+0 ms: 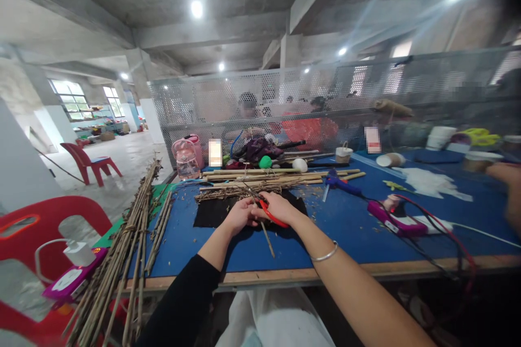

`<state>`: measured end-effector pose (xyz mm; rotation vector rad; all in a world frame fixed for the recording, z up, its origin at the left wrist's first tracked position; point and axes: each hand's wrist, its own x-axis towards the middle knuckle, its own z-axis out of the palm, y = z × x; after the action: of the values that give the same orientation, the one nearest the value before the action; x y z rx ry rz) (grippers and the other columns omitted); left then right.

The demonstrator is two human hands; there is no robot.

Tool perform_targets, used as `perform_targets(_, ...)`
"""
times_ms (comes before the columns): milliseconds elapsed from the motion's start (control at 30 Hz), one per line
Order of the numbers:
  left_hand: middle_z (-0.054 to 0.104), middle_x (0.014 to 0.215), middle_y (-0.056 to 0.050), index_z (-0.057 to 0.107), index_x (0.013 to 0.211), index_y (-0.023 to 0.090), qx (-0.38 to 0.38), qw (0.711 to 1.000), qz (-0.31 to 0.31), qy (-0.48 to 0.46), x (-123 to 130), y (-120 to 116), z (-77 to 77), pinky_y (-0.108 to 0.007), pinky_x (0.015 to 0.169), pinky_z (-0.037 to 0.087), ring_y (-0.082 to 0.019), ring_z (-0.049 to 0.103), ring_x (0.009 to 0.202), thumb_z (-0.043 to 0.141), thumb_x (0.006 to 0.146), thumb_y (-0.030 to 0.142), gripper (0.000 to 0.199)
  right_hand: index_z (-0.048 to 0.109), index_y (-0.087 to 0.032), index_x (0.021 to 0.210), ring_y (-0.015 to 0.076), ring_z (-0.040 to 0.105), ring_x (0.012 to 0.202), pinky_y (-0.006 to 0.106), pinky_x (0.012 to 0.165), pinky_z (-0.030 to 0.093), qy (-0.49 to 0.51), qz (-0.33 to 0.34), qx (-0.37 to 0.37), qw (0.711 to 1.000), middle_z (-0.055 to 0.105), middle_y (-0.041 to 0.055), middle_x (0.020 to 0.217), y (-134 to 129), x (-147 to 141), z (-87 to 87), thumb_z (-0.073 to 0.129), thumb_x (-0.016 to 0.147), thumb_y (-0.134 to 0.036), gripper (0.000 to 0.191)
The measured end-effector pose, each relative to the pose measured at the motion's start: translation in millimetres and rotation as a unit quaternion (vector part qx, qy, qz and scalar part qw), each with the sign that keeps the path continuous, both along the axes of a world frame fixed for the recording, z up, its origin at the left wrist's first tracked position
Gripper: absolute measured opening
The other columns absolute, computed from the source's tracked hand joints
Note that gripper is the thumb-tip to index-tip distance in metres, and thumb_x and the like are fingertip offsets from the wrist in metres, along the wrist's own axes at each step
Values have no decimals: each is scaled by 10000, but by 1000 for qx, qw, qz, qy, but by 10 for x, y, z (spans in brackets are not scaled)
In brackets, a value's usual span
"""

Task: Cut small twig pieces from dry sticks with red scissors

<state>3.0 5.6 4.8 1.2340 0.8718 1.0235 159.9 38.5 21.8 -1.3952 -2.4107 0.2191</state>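
Your right hand has its grip wrapped around red-handled shears, blades angled away from you. Just beside them, your left hand pinches a thin stick slanting toward you over the blue surface; black cloth lies beneath both hands.

Red-handled scissors slant near a thin stick.

From my station I see a blue worktop with a wooden front edge, carrying a black cloth, brown twigs, pale sticks, a blue glue gun, a purple power strip and scattered crumbs.
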Motion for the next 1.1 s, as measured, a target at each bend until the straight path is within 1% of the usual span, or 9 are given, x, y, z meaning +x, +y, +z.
perform_targets(233, 635, 700, -35, 574, 981, 154, -1, 1000, -9, 5, -7, -19, 16, -148, 439, 422, -99, 602, 552, 653, 629, 249, 373, 603, -231, 995, 196, 599, 762, 235, 609, 373, 55, 12, -43, 998, 661, 65, 867, -3, -4, 10, 529, 685, -652, 528)
perform_targets(533, 656, 745, -51, 553, 931, 147, -28, 1000, 9, 8, 6, -2, -11, -138, 426, 405, -108, 621, 567, 654, 631, 248, 332, 651, -210, 806, 167, 575, 639, 222, 542, 350, 60, 15, -25, 998, 662, 54, 753, 43, 1, -53, 513, 688, -642, 468)
perform_targets(667, 632, 694, -35, 535, 927, 154, -46, 999, 24, 12, 27, 1, 27, -155, 416, 405, -118, 618, 548, 628, 655, 270, 310, 660, -200, 773, 156, 556, 601, 223, 528, 341, 73, 31, -45, 996, 654, 43, 699, 37, 43, 48, 509, 698, -631, 462)
perform_targets(800, 596, 635, -13, 533, 934, 155, -59, 997, 45, 7, 78, 76, 197, -180, 435, 420, -125, 613, 531, 545, 677, 239, 271, 647, -173, 705, 137, 530, 577, 213, 521, 338, 84, 77, -54, 992, 629, 22, 637, 152, 103, 253, 500, 721, -611, 462)
perform_targets(867, 583, 619, -4, 528, 926, 157, -50, 998, 48, -3, 123, 156, 268, -191, 439, 422, -127, 604, 521, 499, 675, 217, 260, 643, -167, 759, 139, 537, 593, 215, 538, 355, 104, 98, -49, 989, 633, 18, 661, 245, 115, 318, 500, 736, -588, 445)
perform_targets(933, 560, 582, 10, 521, 934, 163, -32, 997, 71, -16, 184, 251, 281, -193, 413, 399, -127, 580, 489, 449, 680, 211, 268, 620, -171, 928, 151, 565, 649, 227, 590, 388, 141, 99, -41, 984, 653, 25, 741, 332, 107, 317, 528, 738, -549, 433)
perform_targets(1000, 515, 522, 31, 511, 925, 171, -8, 992, 116, -37, 256, 335, 234, -184, 354, 328, -117, 523, 417, 416, 702, 229, 249, 557, -182, 1075, 173, 588, 707, 250, 638, 409, 160, 65, -30, 984, 661, 38, 793, 398, 90, 256, 570, 719, -518, 490)
perform_targets(1067, 489, 501, 39, 503, 895, 173, 12, 986, 156, -50, 328, 384, 160, -178, 323, 261, -94, 453, 363, 405, 744, 280, 209, 533, -199, 1109, 199, 604, 754, 276, 671, 424, 154, 35, -31, 987, 665, 49, 830, 439, 76, 171, 615, 685, -504, 529)
perform_targets(1100, 474, 493, 43, 503, 879, 171, 14, 982, 182, -51, 358, 390, 127, -175, 320, 247, -82, 425, 350, 404, 767, 322, 212, 523, -210, 1124, 210, 605, 811, 288, 704, 429, 159, 36, -22, 986, 659, 62, 907, 453, 74, 132, 629, 675, -497, 544)
